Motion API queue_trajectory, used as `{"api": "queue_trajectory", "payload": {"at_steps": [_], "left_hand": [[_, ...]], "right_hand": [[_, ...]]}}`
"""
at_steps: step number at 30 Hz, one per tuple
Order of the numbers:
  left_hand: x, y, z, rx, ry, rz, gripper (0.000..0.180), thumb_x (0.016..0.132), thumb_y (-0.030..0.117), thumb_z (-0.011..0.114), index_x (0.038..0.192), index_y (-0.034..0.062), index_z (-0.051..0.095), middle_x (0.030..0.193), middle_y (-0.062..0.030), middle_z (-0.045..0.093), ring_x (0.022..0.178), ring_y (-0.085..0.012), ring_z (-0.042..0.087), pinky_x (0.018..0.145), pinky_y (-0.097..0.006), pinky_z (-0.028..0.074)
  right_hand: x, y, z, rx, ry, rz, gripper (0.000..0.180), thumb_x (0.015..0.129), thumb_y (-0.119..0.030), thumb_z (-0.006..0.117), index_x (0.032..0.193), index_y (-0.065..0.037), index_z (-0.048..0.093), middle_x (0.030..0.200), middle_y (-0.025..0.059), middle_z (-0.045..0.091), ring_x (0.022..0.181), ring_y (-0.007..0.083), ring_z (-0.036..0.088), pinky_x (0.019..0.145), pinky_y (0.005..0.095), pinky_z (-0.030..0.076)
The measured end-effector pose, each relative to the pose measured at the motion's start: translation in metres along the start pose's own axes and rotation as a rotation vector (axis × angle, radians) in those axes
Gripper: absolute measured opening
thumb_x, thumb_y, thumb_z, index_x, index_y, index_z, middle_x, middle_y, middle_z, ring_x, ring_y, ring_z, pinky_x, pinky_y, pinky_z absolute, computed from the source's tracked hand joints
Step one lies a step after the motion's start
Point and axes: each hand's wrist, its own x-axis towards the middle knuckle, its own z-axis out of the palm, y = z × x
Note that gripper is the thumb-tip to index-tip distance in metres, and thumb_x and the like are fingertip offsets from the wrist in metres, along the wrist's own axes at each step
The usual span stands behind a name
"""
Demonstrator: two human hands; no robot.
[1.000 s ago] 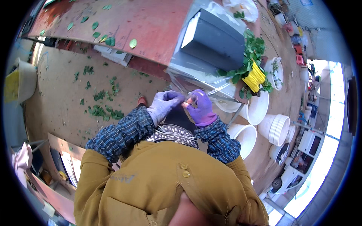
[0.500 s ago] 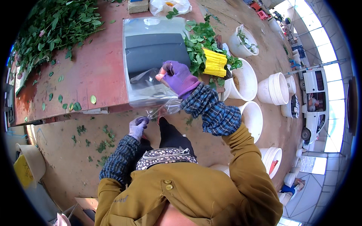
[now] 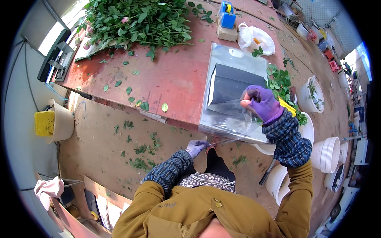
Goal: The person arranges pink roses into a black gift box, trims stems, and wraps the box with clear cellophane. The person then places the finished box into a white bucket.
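A clear plastic sheet or sleeve [image 3: 243, 126] stretches between my two hands at the table's near right corner. My left hand [image 3: 195, 148], in a lavender glove, is closed on its lower end just off the table edge. In a purple glove with bare fingertips, my right hand [image 3: 262, 104] pinches the film's other end above the table. Under it lies a dark flat sheet or folder [image 3: 236, 85] with a white edge, on a stack of clear plastic [image 3: 222, 51]. Glare hides the film's exact outline.
Leafy rose stems [image 3: 139, 23] are heaped on the red table [image 3: 174, 87]. A blue tape dispenser [image 3: 227, 18] sits on a block beside a white plastic bag [image 3: 258, 39]. Cut leaves [image 3: 279, 81] and white buckets [image 3: 325, 154] are at right; a cream bin [image 3: 63, 123] at left.
My view has turned left, so the table sits farther right in the picture and the tape dispenser shows. Both hands still hold the film, now stretched out longer between them.
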Motion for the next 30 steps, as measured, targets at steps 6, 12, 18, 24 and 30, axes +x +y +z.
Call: {"api": "queue_trajectory", "payload": {"at_steps": [6, 12, 18, 24, 30], "left_hand": [[-0.053, 0.047, -0.066, 0.605, -0.122, -0.186, 0.039, 0.076, 0.022, 0.077, 0.110, 0.0041, 0.066, 0.091, -0.0056, 0.070, 0.083, -0.0144, 0.064, 0.079, -0.029, 0.050], [-0.119, 0.215, -0.062, 0.897, 0.474, 0.632, 0.061, 0.070, 0.025, 0.080, 0.120, 0.0008, 0.058, 0.106, -0.0155, 0.066, 0.103, -0.0276, 0.062, 0.090, -0.038, 0.048], [-0.093, 0.283, 0.025, 1.032, 0.096, 1.295, 0.068, 0.067, 0.026, 0.079, 0.125, 0.0054, 0.052, 0.122, -0.0108, 0.059, 0.126, -0.0275, 0.046, 0.104, -0.049, 0.035], [-0.076, 0.247, 0.021, 0.941, -0.051, 1.414, 0.021, 0.074, 0.017, 0.075, 0.092, 0.0130, 0.066, 0.094, -0.0009, 0.068, 0.103, -0.0216, 0.063, 0.100, -0.047, 0.041], [-0.083, 0.270, 0.017, 1.049, -0.166, 1.357, 0.019, 0.075, 0.015, 0.074, 0.092, 0.0130, 0.067, 0.097, -0.0015, 0.067, 0.103, -0.0235, 0.062, 0.090, -0.045, 0.047]], "right_hand": [[0.008, -0.007, 0.000, -0.125, -0.109, -0.091, 0.017, 0.075, -0.006, 0.074, 0.077, -0.003, 0.057, 0.072, 0.0053, 0.057, 0.065, 0.0152, 0.054, 0.059, 0.0289, 0.043], [-0.010, -0.029, 0.012, -0.287, -0.159, -0.237, 0.019, 0.072, -0.008, 0.075, 0.078, -0.006, 0.057, 0.073, 0.0082, 0.057, 0.068, 0.0259, 0.057, 0.061, 0.0349, 0.046], [-0.026, -0.030, 0.031, -0.379, -0.241, -0.309, 0.019, 0.071, -0.015, 0.073, 0.078, -0.009, 0.057, 0.075, 0.0093, 0.057, 0.077, 0.0317, 0.058, 0.065, 0.0401, 0.047], [-0.086, -0.029, 0.034, -0.686, -0.001, -0.205, 0.027, 0.067, -0.017, 0.074, 0.088, -0.008, 0.060, 0.091, 0.0097, 0.060, 0.087, 0.0309, 0.058, 0.077, 0.0420, 0.046], [-0.151, 0.041, -0.015, -0.755, 0.403, -0.019, 0.017, 0.068, -0.006, 0.069, 0.082, -0.005, 0.060, 0.084, 0.0109, 0.060, 0.083, 0.0309, 0.059, 0.074, 0.0407, 0.047]]}}
